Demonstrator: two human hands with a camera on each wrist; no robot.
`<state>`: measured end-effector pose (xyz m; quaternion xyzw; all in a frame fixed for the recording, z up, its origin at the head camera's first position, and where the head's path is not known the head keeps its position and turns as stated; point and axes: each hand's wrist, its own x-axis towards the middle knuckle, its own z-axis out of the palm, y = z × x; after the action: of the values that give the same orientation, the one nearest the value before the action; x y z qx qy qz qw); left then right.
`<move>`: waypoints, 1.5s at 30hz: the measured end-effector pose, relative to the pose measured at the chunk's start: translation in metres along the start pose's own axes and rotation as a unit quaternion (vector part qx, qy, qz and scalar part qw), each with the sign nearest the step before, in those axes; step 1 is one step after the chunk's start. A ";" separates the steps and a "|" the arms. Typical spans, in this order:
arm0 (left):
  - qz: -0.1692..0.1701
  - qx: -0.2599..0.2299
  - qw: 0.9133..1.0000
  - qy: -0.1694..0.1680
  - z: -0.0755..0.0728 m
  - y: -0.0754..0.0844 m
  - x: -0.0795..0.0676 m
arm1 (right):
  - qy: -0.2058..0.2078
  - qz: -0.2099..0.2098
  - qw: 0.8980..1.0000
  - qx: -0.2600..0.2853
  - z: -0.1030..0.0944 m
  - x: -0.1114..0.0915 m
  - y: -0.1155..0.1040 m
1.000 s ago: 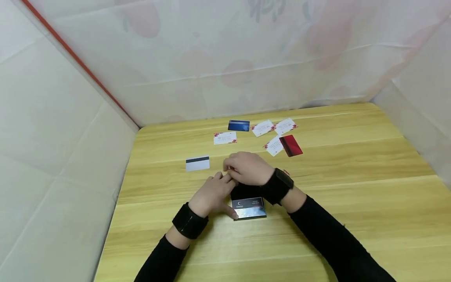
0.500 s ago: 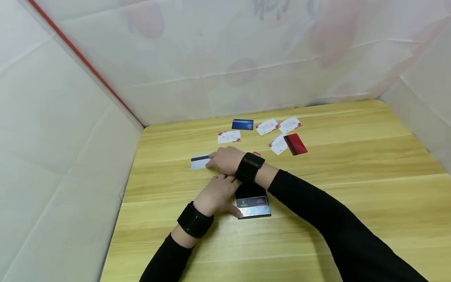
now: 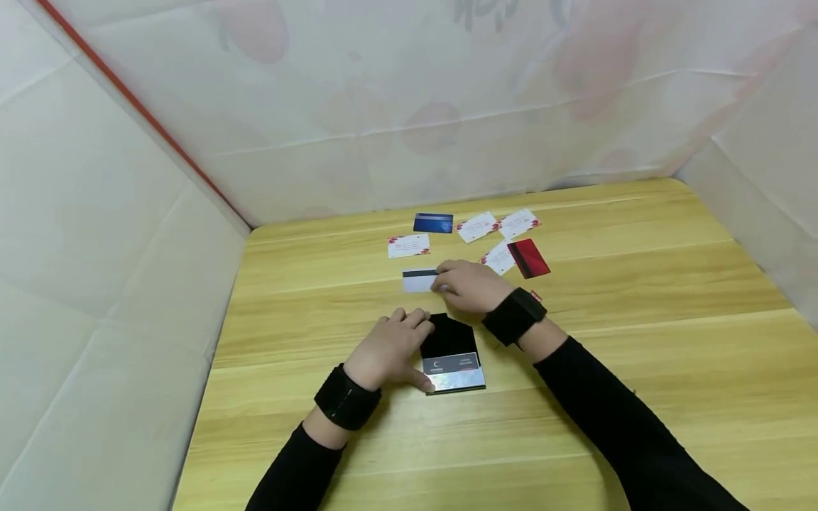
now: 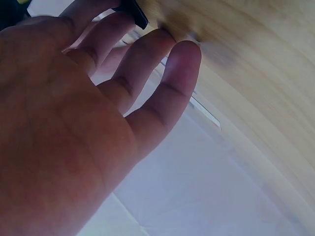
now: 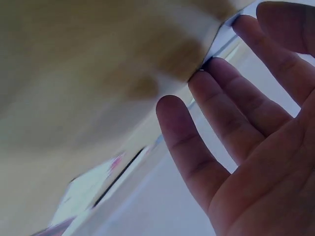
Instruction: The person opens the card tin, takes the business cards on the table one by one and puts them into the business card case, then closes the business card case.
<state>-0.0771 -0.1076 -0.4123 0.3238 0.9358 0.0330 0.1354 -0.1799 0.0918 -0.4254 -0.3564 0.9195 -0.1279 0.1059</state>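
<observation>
A black card holder (image 3: 454, 339) lies with its flap raised towards the back; a grey-and-silver front bears a crescent logo. My left hand (image 3: 383, 355) rests along its left side, the thumb on the lower left corner and a fingertip at the flap. In the left wrist view, those fingers are slightly bent, and a dark piece of the holder (image 4: 134, 12) shows past them. Behind the holder, a white card (image 3: 417, 281) with a black stripe lies on the table. The fingertips of my right hand (image 3: 473, 285) press its right end and cover that part.
Further back on the wooden table (image 3: 307, 440) lie a blue card (image 3: 433, 223), a red card (image 3: 529, 257) and several white flowered cards (image 3: 409, 246). The red one overlaps a white card. A small red tag (image 3: 535, 296) shows by the right wrist. Pale cloth walls (image 3: 358, 170) border the table.
My right hand reached left from the card holder to the striped card, then moved right; the card slid right with it. My left hand stays on the holder.
</observation>
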 end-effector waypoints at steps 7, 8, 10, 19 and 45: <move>0.000 0.004 1.000 -0.007 0.001 0.001 -0.003 | 0.020 0.075 0.997 -0.002 0.001 -0.028 0.011; 0.001 0.004 1.000 -0.008 0.001 0.001 -0.003 | 0.023 0.085 0.996 -0.004 0.001 -0.030 0.011; 0.000 0.005 1.000 -0.008 0.002 0.001 -0.004 | 0.028 0.099 0.995 -0.007 0.002 -0.032 0.012; 0.008 -0.001 1.000 -0.008 0.005 0.001 -0.006 | 0.031 0.128 0.991 0.013 0.005 -0.036 0.012; 0.011 -0.011 1.000 0.000 0.005 -0.003 -0.012 | 0.030 0.136 0.989 0.046 0.007 -0.034 0.006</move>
<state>-0.0683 -0.1173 -0.4149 0.3323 0.9319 0.0447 0.1384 -0.1573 0.1184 -0.4303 -0.2190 0.9553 -0.1650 0.1105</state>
